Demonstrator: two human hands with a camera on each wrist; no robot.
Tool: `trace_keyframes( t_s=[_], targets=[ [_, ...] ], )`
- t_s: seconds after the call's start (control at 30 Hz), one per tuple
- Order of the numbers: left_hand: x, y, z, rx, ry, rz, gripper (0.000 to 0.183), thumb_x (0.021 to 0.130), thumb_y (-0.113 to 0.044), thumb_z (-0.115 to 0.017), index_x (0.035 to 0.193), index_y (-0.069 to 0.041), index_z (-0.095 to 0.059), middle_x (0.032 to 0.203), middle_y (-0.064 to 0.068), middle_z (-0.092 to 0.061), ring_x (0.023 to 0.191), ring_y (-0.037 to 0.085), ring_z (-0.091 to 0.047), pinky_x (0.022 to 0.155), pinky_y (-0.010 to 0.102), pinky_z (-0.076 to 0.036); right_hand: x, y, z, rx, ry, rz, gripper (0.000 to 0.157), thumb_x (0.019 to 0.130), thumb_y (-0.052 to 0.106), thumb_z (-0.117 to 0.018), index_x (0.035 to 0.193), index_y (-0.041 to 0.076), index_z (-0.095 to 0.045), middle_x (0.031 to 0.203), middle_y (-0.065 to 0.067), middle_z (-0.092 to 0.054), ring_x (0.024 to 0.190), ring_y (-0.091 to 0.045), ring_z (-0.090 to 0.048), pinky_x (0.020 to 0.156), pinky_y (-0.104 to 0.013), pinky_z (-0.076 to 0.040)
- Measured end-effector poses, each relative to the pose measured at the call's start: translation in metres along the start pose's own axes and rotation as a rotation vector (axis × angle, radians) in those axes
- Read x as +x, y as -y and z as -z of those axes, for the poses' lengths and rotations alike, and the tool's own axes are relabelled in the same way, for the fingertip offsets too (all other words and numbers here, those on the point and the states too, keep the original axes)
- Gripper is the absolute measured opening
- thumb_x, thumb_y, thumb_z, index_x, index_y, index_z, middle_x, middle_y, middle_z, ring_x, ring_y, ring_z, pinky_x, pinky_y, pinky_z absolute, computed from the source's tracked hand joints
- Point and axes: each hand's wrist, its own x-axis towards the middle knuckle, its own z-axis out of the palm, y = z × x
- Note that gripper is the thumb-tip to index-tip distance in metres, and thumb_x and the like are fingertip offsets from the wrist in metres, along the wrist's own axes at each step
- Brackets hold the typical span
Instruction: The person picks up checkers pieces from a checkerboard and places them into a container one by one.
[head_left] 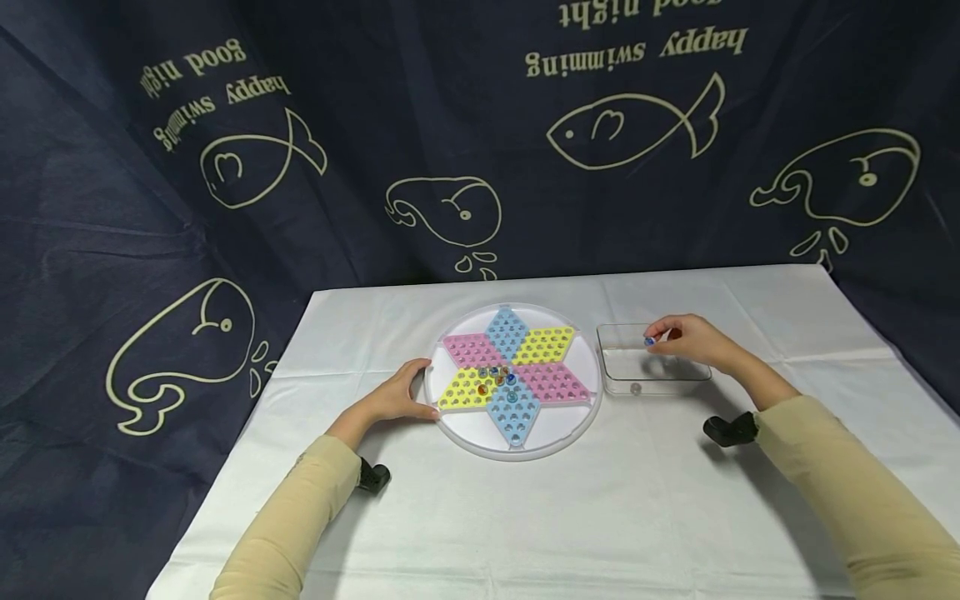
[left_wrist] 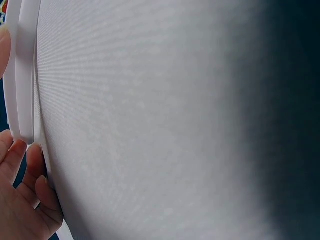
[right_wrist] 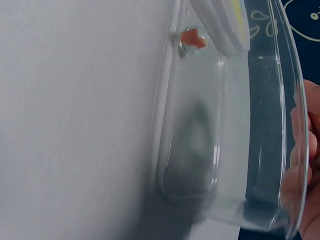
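A round white Chinese checkers board (head_left: 558,429) with a blue, pink and yellow star lies on the table. My left hand (head_left: 393,396) grips its left edge, thumb near the front and fingers farther back; the left wrist view shows fingertips right at the rim. Several glass marbles (head_left: 511,379) sit in holes around the star's centre and on the nearby yellow and blue points. Over the clear plastic box (head_left: 660,387), right of the board, my right hand (head_left: 697,340) pinches a blue marble (head_left: 649,341). One marble with an orange swirl (right_wrist: 192,40) lies inside the box.
A white cloth (head_left: 585,517) covers the table. Behind it hangs a dark blue curtain (head_left: 450,108) with fish and whale drawings. Black wrist cameras (head_left: 731,429) stick out under both sleeves. The box stands close to the board's right edge.
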Motion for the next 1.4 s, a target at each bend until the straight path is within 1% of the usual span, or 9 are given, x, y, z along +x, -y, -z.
trace_keyframes(
  t_s=[0.23,0.4,0.53,0.67,0.9,1.03,1.17,1.3,1.4],
  targets=[
    [-0.001,-0.003,0.001,0.0,0.004,-0.005,0.099,0.067,-0.031,-0.08,0.142,-0.002,-0.023,0.147,0.019,-0.022,0.136,0.035,-0.02,0.111,0.048,-0.018,-0.004,-0.006,0.003,0.014,0.024,-0.003,0.032,0.085,0.015,-0.063,0.108,-0.006,-0.059,0.086,-0.003,-0.059,0.068,-0.009,-0.046,0.061,-0.026,-0.045],
    [-0.002,-0.004,0.002,0.003,0.006,0.006,0.099,0.067,-0.032,-0.08,0.142,-0.003,-0.022,0.148,0.019,-0.02,0.137,0.035,-0.018,0.111,0.048,-0.018,-0.005,-0.007,0.003,0.007,0.041,-0.002,0.03,0.085,0.015,-0.063,0.107,-0.005,-0.06,0.085,-0.003,-0.058,0.067,-0.009,-0.045,0.061,-0.028,-0.044],
    [-0.002,-0.004,0.002,0.006,0.009,0.008,0.099,0.068,-0.031,-0.08,0.142,-0.003,-0.022,0.148,0.019,-0.02,0.137,0.034,-0.018,0.112,0.047,-0.017,-0.005,-0.006,0.003,-0.002,0.04,0.006,0.029,0.084,0.014,-0.064,0.105,-0.006,-0.06,0.081,-0.004,-0.058,0.064,-0.008,-0.043,0.058,-0.025,-0.041],
    [-0.003,-0.004,0.003,0.009,0.004,-0.01,0.098,0.068,-0.03,-0.08,0.142,-0.001,-0.022,0.147,0.021,-0.022,0.136,0.036,-0.02,0.111,0.048,-0.018,-0.004,-0.005,0.002,-0.013,0.033,0.011,0.03,0.085,0.014,-0.064,0.105,-0.007,-0.06,0.079,-0.005,-0.057,0.063,-0.008,-0.042,0.055,-0.023,-0.039],
    [-0.002,-0.003,0.001,-0.003,0.004,0.004,0.099,0.067,-0.031,-0.08,0.142,-0.003,-0.023,0.147,0.018,-0.021,0.137,0.034,-0.019,0.111,0.047,-0.018,-0.003,-0.006,0.003,0.003,0.02,0.01,0.03,0.085,0.014,-0.063,0.106,-0.007,-0.059,0.084,-0.002,-0.059,0.067,-0.008,-0.045,0.059,-0.023,-0.042],
    [-0.002,-0.001,0.0,0.001,0.001,-0.002,0.099,0.067,-0.032,-0.08,0.142,-0.003,-0.023,0.147,0.019,-0.021,0.136,0.035,-0.02,0.111,0.048,-0.018,-0.003,-0.001,0.003,0.01,0.005,0.02,0.03,0.086,0.013,-0.061,0.109,-0.007,-0.059,0.088,-0.003,-0.059,0.071,-0.007,-0.047,0.061,-0.022,-0.044],
    [-0.001,-0.001,0.0,0.001,0.0,-0.003,0.099,0.067,-0.032,-0.08,0.142,-0.003,-0.023,0.147,0.019,-0.021,0.136,0.035,-0.02,0.111,0.047,-0.018,-0.002,0.007,0.001,0.022,-0.012,0.034,0.031,0.086,0.013,-0.061,0.111,-0.007,-0.059,0.088,-0.004,-0.059,0.072,-0.007,-0.047,0.061,-0.021,-0.044],
    [-0.001,-0.002,0.0,-0.002,0.002,0.002,0.099,0.067,-0.031,-0.08,0.142,-0.003,-0.023,0.147,0.019,-0.021,0.137,0.034,-0.019,0.112,0.047,-0.018,0.001,0.015,-0.004,0.051,-0.023,0.062,0.032,0.086,0.013,-0.061,0.11,-0.007,-0.059,0.088,-0.004,-0.06,0.072,-0.007,-0.047,0.059,-0.021,-0.043],
    [-0.002,-0.003,0.001,-0.003,0.003,0.003,0.099,0.067,-0.031,-0.08,0.142,-0.003,-0.023,0.147,0.019,-0.021,0.136,0.035,-0.019,0.111,0.048,-0.017,0.006,0.022,-0.01,0.074,-0.02,0.065,0.031,0.086,0.013,-0.062,0.11,-0.006,-0.06,0.088,-0.004,-0.06,0.073,-0.008,-0.048,0.06,-0.02,-0.043]
  ],
)
